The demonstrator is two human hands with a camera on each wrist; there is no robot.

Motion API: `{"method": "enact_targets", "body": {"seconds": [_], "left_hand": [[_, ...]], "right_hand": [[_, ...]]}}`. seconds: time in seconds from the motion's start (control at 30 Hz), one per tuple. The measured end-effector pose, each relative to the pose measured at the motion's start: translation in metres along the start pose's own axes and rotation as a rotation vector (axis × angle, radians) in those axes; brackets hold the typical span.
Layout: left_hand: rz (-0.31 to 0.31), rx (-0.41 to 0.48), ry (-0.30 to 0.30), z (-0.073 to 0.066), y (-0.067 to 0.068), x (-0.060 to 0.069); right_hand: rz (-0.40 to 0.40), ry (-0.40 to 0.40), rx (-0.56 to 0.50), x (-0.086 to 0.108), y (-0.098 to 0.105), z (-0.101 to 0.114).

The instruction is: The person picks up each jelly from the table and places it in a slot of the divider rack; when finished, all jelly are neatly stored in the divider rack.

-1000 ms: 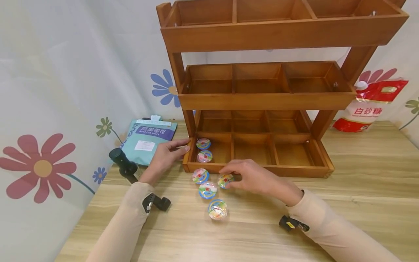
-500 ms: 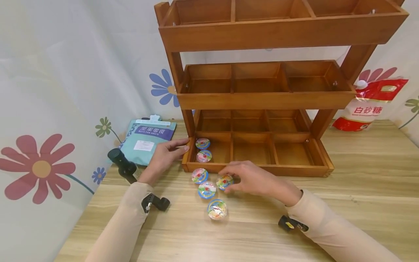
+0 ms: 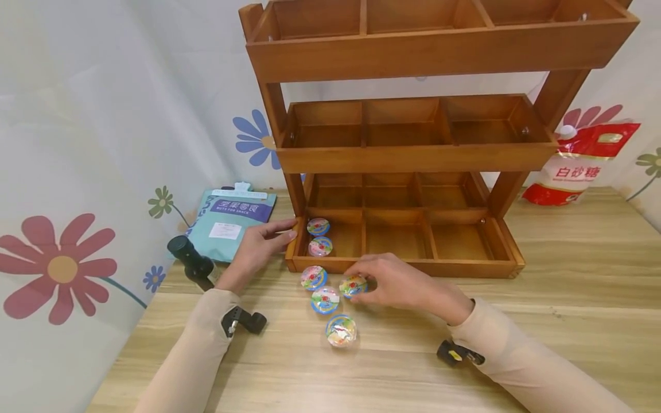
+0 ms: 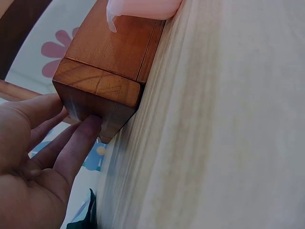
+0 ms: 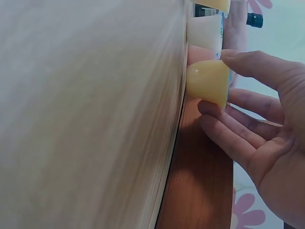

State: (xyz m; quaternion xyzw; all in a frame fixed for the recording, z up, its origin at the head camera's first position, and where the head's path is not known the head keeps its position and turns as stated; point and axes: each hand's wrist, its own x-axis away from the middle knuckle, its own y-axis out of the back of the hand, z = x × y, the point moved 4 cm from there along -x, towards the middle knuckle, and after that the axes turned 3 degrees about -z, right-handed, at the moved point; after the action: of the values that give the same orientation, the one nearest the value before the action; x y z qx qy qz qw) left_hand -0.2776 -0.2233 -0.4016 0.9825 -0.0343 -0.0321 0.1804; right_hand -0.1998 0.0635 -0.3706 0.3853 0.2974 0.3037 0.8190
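Observation:
My right hand (image 3: 397, 281) holds a yellow jelly cup (image 3: 353, 286) by its rim, thumb on one side and fingers on the other, low in front of the wooden rack (image 3: 465, 269). In the right wrist view, the yellow cup (image 5: 207, 81) stands at the table surface. My left hand (image 3: 260, 246) touches the left end of the rack's bottom tier with extended fingers, also seen against the wood end (image 4: 95, 105). Two jelly cups, one upper (image 3: 318, 226) and one lower (image 3: 320, 246), sit in the front-left compartment. Three more lie on the table, including a yellowish one (image 3: 341, 331).
A teal nut snack bag (image 3: 224, 229) and a dark bottle (image 3: 193, 261) are left of the rack. At right stands a red and white sugar bag (image 3: 578, 166). The middle tier (image 3: 413, 160) and top tier (image 3: 439, 54) overhang the bottom compartments.
The view shifts slightly. Both hands and the jelly cups keep practically the same places, with the right hand staying at the yellow cup.

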Motion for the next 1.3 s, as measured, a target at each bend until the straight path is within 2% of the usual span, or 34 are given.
{"method": "enact_targets", "body": {"seconds": [0.2,0.57,0.97,1.3], "left_hand": [[-0.001,0.001,-0.004,-0.002,0.000,0.000],[-0.004,0.002,0.013,-0.003,0.001,0.000],[0.002,0.011,-0.011,-0.002,0.000,0.000],[0.004,0.026,-0.013,0.000,-0.001,0.001]], "right_hand": [[-0.043,0.024,-0.022,-0.001,0.005,0.003],[-0.152,0.015,-0.015,-0.003,0.023,0.003],[-0.262,-0.074,-0.073,-0.003,0.048,-0.004],[-0.307,-0.193,-0.105,-0.009,0.059,-0.027]]}}
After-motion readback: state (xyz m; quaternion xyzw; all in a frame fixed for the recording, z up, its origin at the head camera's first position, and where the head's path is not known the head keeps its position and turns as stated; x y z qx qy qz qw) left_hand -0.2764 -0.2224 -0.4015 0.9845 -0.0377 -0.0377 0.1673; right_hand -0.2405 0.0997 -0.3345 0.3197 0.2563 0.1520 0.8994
